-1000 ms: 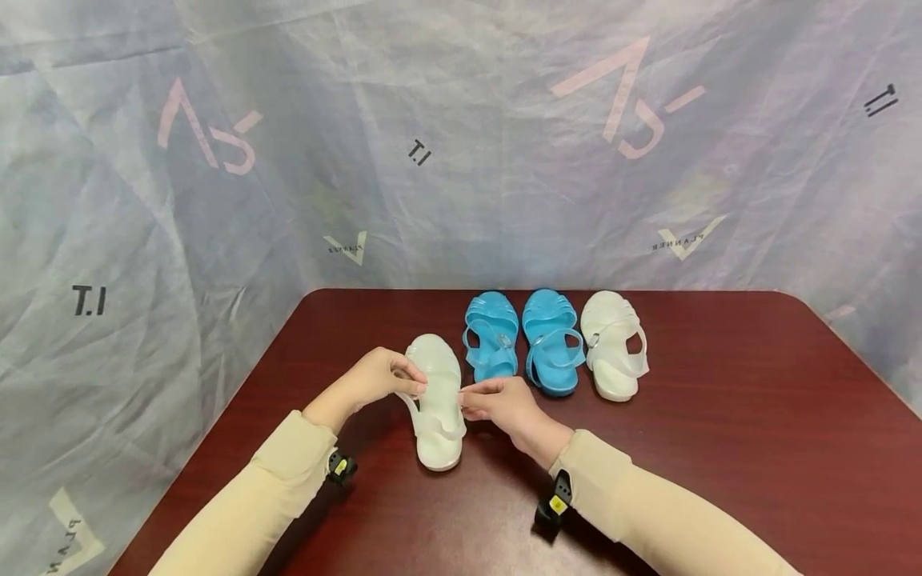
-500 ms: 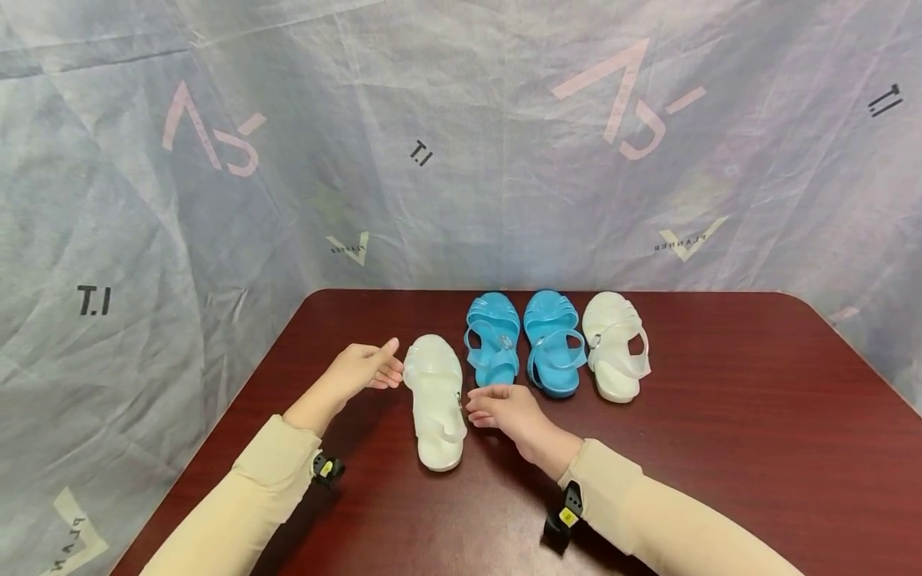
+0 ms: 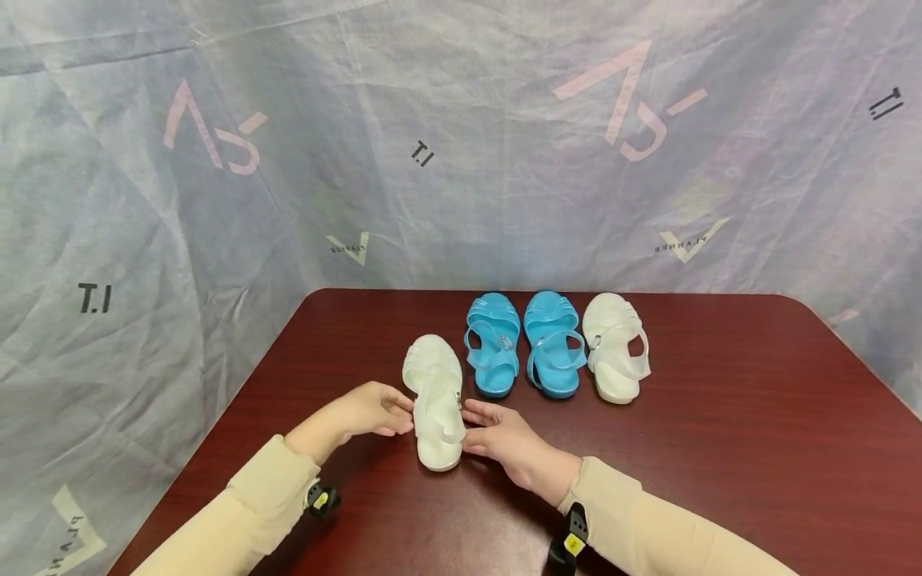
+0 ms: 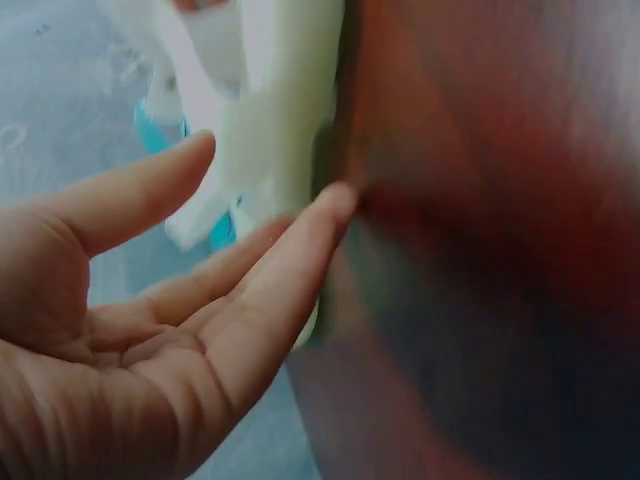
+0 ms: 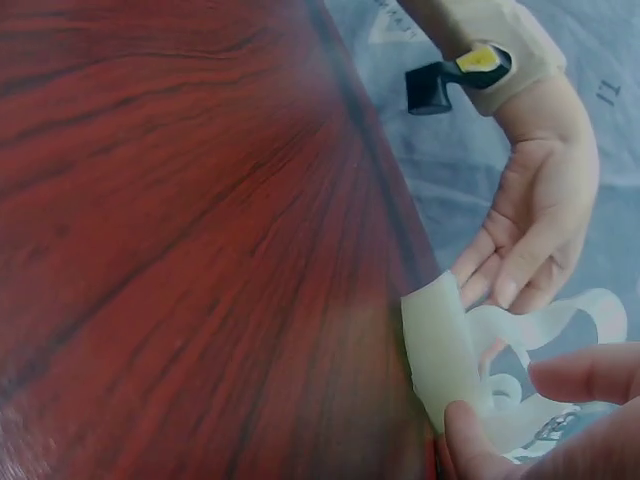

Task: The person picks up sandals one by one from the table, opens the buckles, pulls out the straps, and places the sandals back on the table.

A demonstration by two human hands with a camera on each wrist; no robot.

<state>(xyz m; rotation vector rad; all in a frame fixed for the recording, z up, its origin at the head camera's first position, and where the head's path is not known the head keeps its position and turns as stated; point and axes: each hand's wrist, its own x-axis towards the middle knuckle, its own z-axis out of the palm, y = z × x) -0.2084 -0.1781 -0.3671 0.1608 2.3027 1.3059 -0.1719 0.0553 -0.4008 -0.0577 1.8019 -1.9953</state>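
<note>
A white sandal (image 3: 435,452) lies on the dark red table, toe pointing away, its heel strap folded over the footbed. My left hand (image 3: 369,412) is at its left side, fingertips right at the edge. On the opposite side, my right hand (image 3: 515,448) has its fingers along the sandal's right edge, near the small buckle (image 3: 458,398). Seen from the left wrist, the left thumb and fingers (image 4: 270,310) are spread apart beside the blurred sole. In the right wrist view, the right thumb and a finger (image 5: 590,372) stand apart around the heel end (image 5: 440,345).
Two blue sandals (image 3: 493,380) (image 3: 551,308) and another white sandal (image 3: 614,384) stand in a row farther back, right of the handled one. The table (image 3: 720,432) ends at a grey printed cloth (image 3: 461,184). Each wrist wears a small black camera (image 3: 565,552).
The left hand let go of the strap, drew off left, then came back lower along the sandal's side. The strap now lies inward. The right hand slid slightly toward the heel.
</note>
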